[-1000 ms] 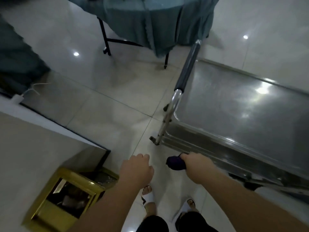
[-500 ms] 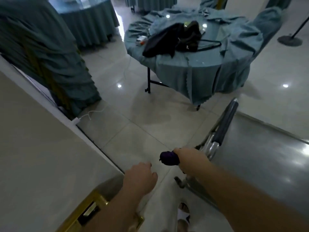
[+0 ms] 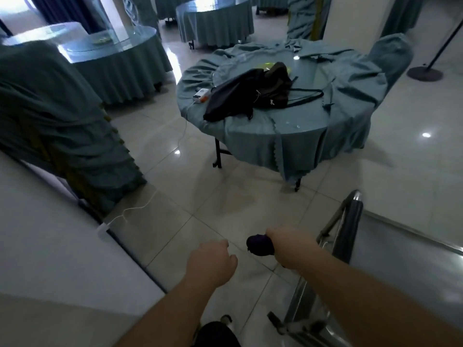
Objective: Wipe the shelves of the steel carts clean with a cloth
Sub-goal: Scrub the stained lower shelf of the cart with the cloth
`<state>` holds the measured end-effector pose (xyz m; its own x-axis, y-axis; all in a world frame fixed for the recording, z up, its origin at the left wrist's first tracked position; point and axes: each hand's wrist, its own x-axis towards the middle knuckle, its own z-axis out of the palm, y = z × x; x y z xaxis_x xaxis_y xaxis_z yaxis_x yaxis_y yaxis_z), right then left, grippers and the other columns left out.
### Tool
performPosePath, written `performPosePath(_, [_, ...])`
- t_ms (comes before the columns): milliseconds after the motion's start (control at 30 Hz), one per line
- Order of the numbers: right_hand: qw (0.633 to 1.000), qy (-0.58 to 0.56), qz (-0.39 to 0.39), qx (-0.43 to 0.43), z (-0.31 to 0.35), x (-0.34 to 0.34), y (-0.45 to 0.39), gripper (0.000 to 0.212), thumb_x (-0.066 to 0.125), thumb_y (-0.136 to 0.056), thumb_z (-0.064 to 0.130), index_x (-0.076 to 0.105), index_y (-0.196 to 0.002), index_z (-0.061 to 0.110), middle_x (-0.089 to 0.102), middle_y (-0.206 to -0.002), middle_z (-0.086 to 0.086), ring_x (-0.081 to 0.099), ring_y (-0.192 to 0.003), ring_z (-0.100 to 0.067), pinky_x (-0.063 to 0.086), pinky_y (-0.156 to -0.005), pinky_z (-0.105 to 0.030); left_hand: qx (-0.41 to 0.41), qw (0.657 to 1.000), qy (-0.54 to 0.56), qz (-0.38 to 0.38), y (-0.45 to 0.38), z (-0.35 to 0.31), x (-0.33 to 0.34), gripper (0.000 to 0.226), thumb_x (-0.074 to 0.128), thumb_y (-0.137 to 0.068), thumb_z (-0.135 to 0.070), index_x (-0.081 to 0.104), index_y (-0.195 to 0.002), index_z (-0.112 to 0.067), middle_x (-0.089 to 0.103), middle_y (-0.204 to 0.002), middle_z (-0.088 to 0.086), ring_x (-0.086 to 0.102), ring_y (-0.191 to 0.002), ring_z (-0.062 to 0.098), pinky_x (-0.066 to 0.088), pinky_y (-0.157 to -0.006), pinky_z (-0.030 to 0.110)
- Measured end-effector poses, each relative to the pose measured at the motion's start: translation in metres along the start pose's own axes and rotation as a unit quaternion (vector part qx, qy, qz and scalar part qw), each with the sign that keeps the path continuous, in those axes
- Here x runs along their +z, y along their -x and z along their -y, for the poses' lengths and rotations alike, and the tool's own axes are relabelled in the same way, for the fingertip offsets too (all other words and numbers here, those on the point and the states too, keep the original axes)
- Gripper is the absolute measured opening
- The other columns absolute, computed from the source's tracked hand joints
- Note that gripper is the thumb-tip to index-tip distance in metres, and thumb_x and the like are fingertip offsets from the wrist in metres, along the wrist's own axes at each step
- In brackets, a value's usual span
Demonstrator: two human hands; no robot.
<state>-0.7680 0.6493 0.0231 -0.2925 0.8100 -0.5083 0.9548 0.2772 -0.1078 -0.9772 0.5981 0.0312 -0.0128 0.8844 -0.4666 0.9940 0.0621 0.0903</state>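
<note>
- Right hand (image 3: pixel 292 247) is fisted around a bunched dark purple cloth (image 3: pixel 259 245); the cloth pokes out on the hand's left side, held in the air above the floor tiles.
- Left hand (image 3: pixel 211 262) has fingers curled in, nothing in it, held beside the right hand with a small gap to the cloth.
- Steel cart (image 3: pixel 400 266) sits at lower right; its flat top shelf runs off the right edge.
- Cart's push handle (image 3: pixel 349 229), dark grip on chrome tubing, stands just right of the right hand, not touched.
- Neither hand nor cloth is on the shelf.
- Round table with teal tablecloth (image 3: pixel 288 131) stands ahead, well apart from the cart.
- Black bag (image 3: pixel 250 96) lies on that table, a small white device (image 3: pixel 200 95) just beside it.
- White cable (image 3: pixel 140 209) trails across the floor at left.
</note>
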Motion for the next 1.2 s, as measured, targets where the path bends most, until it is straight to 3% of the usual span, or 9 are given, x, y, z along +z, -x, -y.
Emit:
performPosePath(167, [0.997,-0.039,-0.007,0.072,-0.026,-0.025,-0.067,0.019,0.059,-0.095,0.013,0.060,-0.112,0.021,0.060,-0.095,0.001,0.063,-0.091,-0.023,0.053,-0.080,-0.034,0.071,0.996,-0.050,0.010,-0.106,-0.002,-0.038,0.051,0.039,-0.105,-0.052,0.052,-0.144,-0.022,0.059,-0.138,0.005,0.060,-0.122,0.026,0.049,-0.094,0.037])
performPosePath(300, [0.984,-0.100,-0.023,0.145,-0.041,-0.051,-0.118,0.023,0.058,-0.095,0.018,0.061,-0.116,0.025,0.067,-0.106,0.001,0.065,-0.097,-0.021,0.057,-0.089,-0.038,0.118,0.992,-0.045,0.028,-0.185,0.001,-0.077,0.050,0.042,-0.102,-0.054,0.056,-0.139,-0.023,0.062,-0.135,0.002,0.061,-0.120,0.024,0.049,-0.093,0.035])
performPosePath(500, [0.962,-0.154,-0.034,0.224,-0.055,-0.080,-0.160,0.024,0.060,-0.095,0.017,0.061,-0.117,0.026,0.066,-0.102,0.001,0.065,-0.091,-0.020,0.057,-0.081,-0.035,0.193,0.978,-0.074,0.032,-0.263,-0.010,-0.135,0.038,0.040,-0.102,-0.046,0.059,-0.121,-0.019,0.062,-0.121,0.004,0.060,-0.107,0.027,0.050,-0.091,0.040])
performPosePath(733, [0.943,-0.181,-0.032,0.277,-0.095,-0.096,-0.183,0.032,0.064,-0.090,0.012,0.061,-0.119,0.027,0.065,-0.096,0.004,0.066,-0.085,-0.016,0.062,-0.079,-0.037,0.253,0.964,-0.081,0.023,-0.324,-0.041,-0.156,0.047,0.042,-0.101,-0.049,0.056,-0.137,-0.024,0.062,-0.133,0.001,0.060,-0.117,0.024,0.043,-0.087,0.037])
performPosePath(933, [0.932,-0.200,-0.047,0.298,-0.162,-0.107,-0.223,0.027,0.065,-0.089,0.020,0.064,-0.114,0.029,0.067,-0.093,0.005,0.068,-0.084,-0.017,0.062,-0.080,-0.038,0.274,0.955,-0.107,0.043,-0.387,-0.102,-0.175,0.050,0.040,-0.101,-0.047,0.052,-0.144,-0.024,0.058,-0.140,0.001,0.057,-0.124,0.025,0.045,-0.099,0.040])
performPosePath(1200, [0.917,-0.236,-0.073,0.314,-0.310,-0.162,-0.260,0.029,0.061,-0.091,0.017,0.061,-0.116,0.032,0.062,-0.093,0.005,0.064,-0.082,-0.018,0.051,-0.069,-0.031,0.298,0.943,-0.147,-0.002,-0.475,-0.244,-0.233,0.041,0.042,-0.100,-0.048,0.056,-0.131,-0.024,0.060,-0.126,0.002,0.059,-0.113,0.026,0.049,-0.093,0.042])
